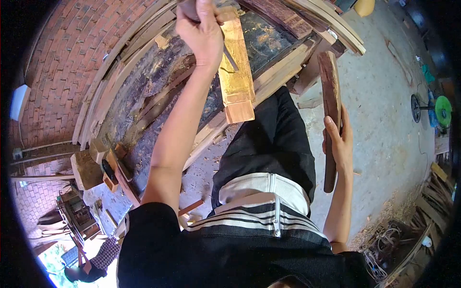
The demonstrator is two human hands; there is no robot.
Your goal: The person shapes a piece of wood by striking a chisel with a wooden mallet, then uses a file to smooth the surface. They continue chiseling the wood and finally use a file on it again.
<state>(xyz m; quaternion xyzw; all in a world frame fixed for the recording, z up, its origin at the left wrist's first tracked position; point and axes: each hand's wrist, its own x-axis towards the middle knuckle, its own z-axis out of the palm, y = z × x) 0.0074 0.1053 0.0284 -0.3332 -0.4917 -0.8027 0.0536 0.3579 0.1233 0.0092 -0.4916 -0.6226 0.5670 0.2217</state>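
At the top of the head view, my left hand [199,36] is closed round a chisel [231,58]; its thin metal blade slants down over a pale wooden beam [236,89]. The handle is mostly hidden by my fingers. Whether the tip touches the wood is hard to tell. The beam lies across the bench and its near end juts out above my legs. Off to the right, my right hand [340,141] grips a long, dark brown wooden bat [330,91] held upright beside my thigh.
A dark workbench [153,79] with wood chips is edged by long planks [108,91]. A hand plane [109,175] sits at its left end. Scrap wood and shavings [389,206] lie on the right floor, near a green fan [442,111]. Another person [98,259] works at lower left.
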